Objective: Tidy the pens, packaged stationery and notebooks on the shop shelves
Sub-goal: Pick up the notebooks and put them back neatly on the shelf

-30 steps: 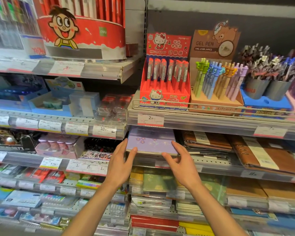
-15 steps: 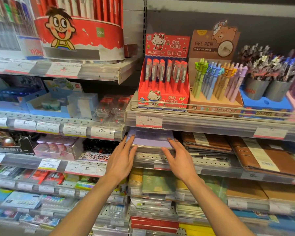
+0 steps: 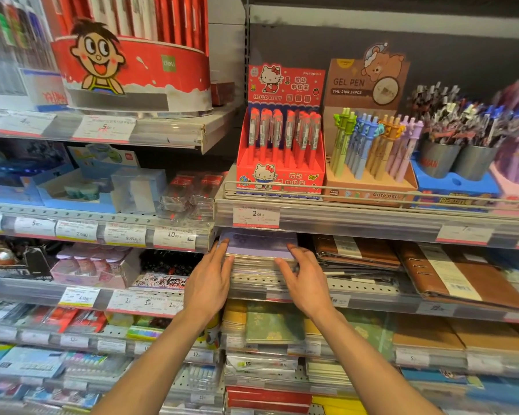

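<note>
A stack of purple notebooks (image 3: 259, 248) lies on the second shelf, just under the price rail. My left hand (image 3: 212, 277) presses its straight fingers against the stack's left side. My right hand (image 3: 304, 277) touches the front right corner of the stack, fingers slightly bent. Brown leather notebooks (image 3: 462, 271) lie to the right on the same shelf. Above stand a red Hello Kitty pen box (image 3: 280, 151) and a brown gel pen box (image 3: 369, 154).
A wire rail (image 3: 372, 194) fronts the pen shelf. Grey cups of pens (image 3: 459, 157) stand at the right. Packaged stationery (image 3: 90, 265) fills the left shelves. More notebooks (image 3: 270, 324) lie on the shelf below my hands.
The purple notebooks have slid back under the upper shelf, and both hands followed them in. The camera moved slightly closer.
</note>
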{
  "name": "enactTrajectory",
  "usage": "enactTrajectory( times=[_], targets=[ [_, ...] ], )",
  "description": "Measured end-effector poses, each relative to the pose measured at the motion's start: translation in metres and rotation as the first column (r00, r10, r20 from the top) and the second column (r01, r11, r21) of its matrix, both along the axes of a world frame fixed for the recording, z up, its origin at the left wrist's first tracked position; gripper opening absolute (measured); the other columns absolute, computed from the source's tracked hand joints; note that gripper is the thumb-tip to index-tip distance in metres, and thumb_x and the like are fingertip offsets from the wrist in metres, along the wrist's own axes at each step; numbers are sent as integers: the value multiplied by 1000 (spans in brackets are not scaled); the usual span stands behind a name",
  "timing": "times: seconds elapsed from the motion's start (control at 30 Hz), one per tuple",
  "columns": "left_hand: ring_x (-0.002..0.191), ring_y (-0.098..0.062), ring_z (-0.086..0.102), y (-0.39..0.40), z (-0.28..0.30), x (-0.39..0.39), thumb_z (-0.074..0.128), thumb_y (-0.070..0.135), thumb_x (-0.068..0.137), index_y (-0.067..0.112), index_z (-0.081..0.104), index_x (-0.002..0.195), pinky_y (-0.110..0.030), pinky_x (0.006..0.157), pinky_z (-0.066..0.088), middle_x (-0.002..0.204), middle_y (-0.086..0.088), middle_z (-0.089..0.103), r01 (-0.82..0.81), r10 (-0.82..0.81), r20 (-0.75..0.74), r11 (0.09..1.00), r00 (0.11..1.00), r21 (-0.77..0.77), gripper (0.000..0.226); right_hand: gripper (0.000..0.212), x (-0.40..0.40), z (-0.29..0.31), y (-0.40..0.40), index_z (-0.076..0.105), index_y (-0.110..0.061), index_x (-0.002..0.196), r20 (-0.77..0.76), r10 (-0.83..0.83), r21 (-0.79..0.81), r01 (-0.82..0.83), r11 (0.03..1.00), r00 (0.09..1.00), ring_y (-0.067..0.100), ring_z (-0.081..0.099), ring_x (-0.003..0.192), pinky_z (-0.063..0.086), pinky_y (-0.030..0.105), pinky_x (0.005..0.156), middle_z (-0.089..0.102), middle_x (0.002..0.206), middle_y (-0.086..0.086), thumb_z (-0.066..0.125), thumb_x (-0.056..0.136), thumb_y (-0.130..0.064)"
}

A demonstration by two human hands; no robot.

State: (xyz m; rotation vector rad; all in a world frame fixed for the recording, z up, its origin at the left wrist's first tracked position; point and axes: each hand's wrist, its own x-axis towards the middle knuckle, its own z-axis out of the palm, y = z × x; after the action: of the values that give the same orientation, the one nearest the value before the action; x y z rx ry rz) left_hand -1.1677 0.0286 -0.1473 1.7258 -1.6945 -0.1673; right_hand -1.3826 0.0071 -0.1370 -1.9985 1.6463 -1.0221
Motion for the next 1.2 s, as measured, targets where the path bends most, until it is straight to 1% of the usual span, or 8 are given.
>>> enactTrajectory(
  times=[0.1, 0.2, 0.33, 0.47, 0.63, 0.77, 1.0, 1.2],
  targets=[
    [132, -22, 47, 3, -1, 3, 30, 49, 102, 33, 21, 155, -40, 93, 50, 151, 0, 42, 27, -27, -13, 999, 1000, 17, 56, 62, 0, 5, 7, 36, -23, 152, 6, 18, 36, -18, 999, 1000, 16, 60, 115, 48, 36, 102, 41, 150, 1, 47, 99, -53],
    [126, -21, 50, 13, -2, 6, 33, 53, 101, 36, 13, 155, -37, 88, 50, 149, 0, 40, 45, -45, -56, 999, 997, 6, 60, 71, 1, 8, 22, 24, -23, 157, 62, 21, 63, -25, 998, 998, -1, 61, 92, 46, 27, 94, 35, 155, -2, 51, 98, -52],
    [136, -14, 39, 34, -4, 6, 38, 47, 102, 36, 11, 156, -29, 97, 42, 155, 4, 31, 90, -95, -140, 995, 986, -43, 62, 74, 1, -3, 48, 21, -32, 157, 175, 3, 69, -16, 997, 984, 3, 55, 116, 48, 29, 100, 37, 153, -9, 56, 95, -52],
    [139, -8, 31, 54, -16, 2, 45, 44, 100, 30, 20, 155, -27, 110, 30, 155, 6, 29, 118, -121, -263, 993, 957, -26, 62, 72, 1, -19, 78, 25, -32, 155, 170, -50, 82, 36, 996, 984, 2, 36, 137, 31, 26, 113, 35, 154, -14, 55, 94, -56],
    [117, -8, 52, 76, -43, -22, 53, 42, 97, 34, 33, 148, -41, 102, 47, 141, 11, 42, 114, -59, -432, 988, 900, 103, 55, 75, -20, -46, 107, 28, -30, 155, 85, -106, 178, 90, 980, 991, 8, 32, 144, 28, 28, 116, 32, 158, -9, 50, 92, -64],
    [92, -1, 59, 98, -55, -49, 55, 36, 97, 30, 44, 140, -31, 83, 50, 119, 6, 60, 114, -18, -486, 979, 874, 167, 44, 73, -52, -57, 123, 34, -35, 150, 104, -181, 259, 149, 954, 978, 12, 47, 134, 42, 42, 111, 42, 152, -7, 50, 89, -70],
    [76, -4, 63, 101, -44, -126, 53, 35, 98, 32, 49, 131, -19, 62, 44, 89, 13, 64, 147, -44, -436, 967, 899, 206, 34, 51, -144, -53, 128, 54, -29, 133, 104, -243, 283, 206, 937, 964, 5, 64, 95, 56, 41, 89, 64, 115, -10, 54, 92, -60],
    [83, -3, 65, 90, -25, -229, 57, 34, 97, 30, 58, 121, -25, 74, 52, 94, 13, 68, 229, -105, -427, 941, 898, 250, 25, 40, -264, -37, 127, 57, -28, 126, 77, -256, 315, 220, 923, 963, 4, 63, 88, 55, 37, 87, 65, 101, -16, 51, 96, -54]
  ],
)
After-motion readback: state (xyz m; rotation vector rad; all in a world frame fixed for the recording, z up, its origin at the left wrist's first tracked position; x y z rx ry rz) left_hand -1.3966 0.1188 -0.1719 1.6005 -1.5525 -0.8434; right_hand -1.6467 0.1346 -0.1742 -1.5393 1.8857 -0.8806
